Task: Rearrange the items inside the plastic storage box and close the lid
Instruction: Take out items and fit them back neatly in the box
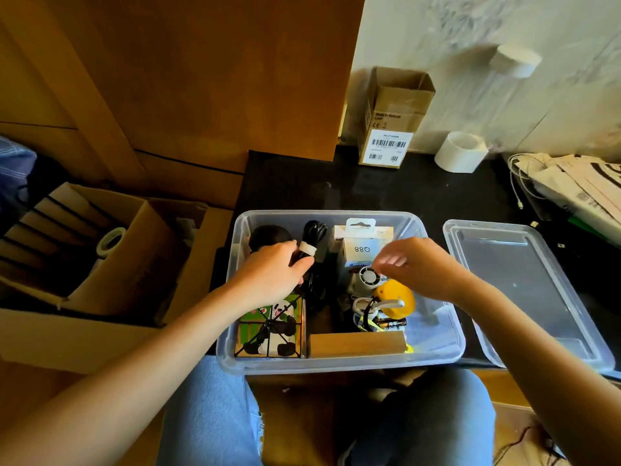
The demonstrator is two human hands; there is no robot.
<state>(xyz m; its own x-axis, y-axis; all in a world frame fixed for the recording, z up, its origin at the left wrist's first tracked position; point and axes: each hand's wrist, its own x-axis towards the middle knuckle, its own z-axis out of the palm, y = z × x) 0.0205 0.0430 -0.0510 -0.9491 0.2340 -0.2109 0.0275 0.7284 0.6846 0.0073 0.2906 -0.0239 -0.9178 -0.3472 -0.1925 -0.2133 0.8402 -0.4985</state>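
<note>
Box sitting at the near table edge, lid off just beside it. Left hand gripping the floppy black cable bundle; probably best grabbed at the tie. Right hand hovering loose, holding nothing.

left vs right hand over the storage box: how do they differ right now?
Grip: the left hand holds the bundled black cable at its white band; the right hand holds nothing, fingers loosely curled.
Place: the left hand is over the storage box's left half, above the panda box; the right hand hangs above the small fan and yellow item.
Shared: both reach in over the near rim; the lid lies off to the right.
</note>
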